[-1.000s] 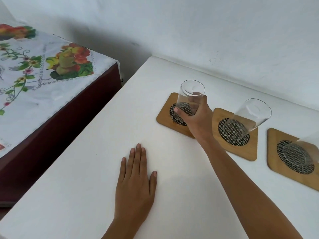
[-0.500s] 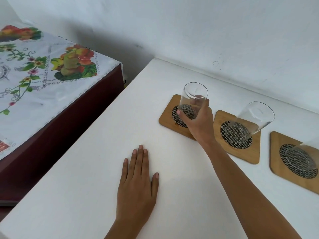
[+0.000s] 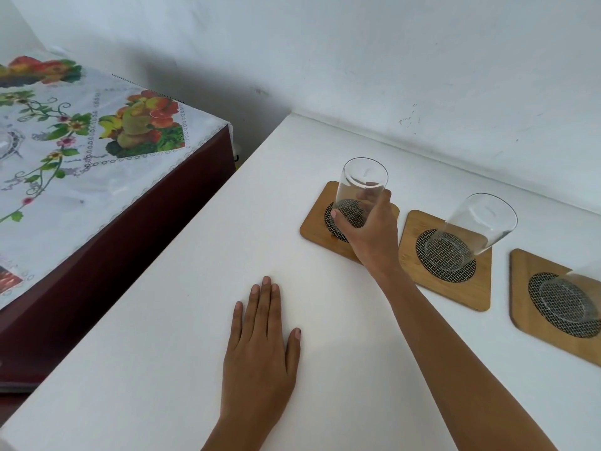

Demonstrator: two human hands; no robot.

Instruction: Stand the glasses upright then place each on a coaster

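Clear glass (image 3: pixel 359 190) stands upright on the leftmost wooden coaster (image 3: pixel 317 224), near the bench's (image 3: pixel 182 320) far edge, with the right hand (image 3: pixel 370 236) wrapped around its lower part. The left hand (image 3: pixel 260 346) lies flat and spread on the bench toward the near edge, holding nothing. A second glass (image 3: pixel 471 232) sits on the middle coaster (image 3: pixel 455 288), and a third glass (image 3: pixel 572 297) (cut off at the frame's edge) on the right coaster (image 3: pixel 520 288).

The right hand (image 3: pixel 370 232) covers the near right corner of the leftmost coaster (image 3: pixel 317 222) and perhaps the held glass's (image 3: pixel 357 193) base; right of that coaster, the picture's edge cuts off the farthest glass (image 3: pixel 575 297)
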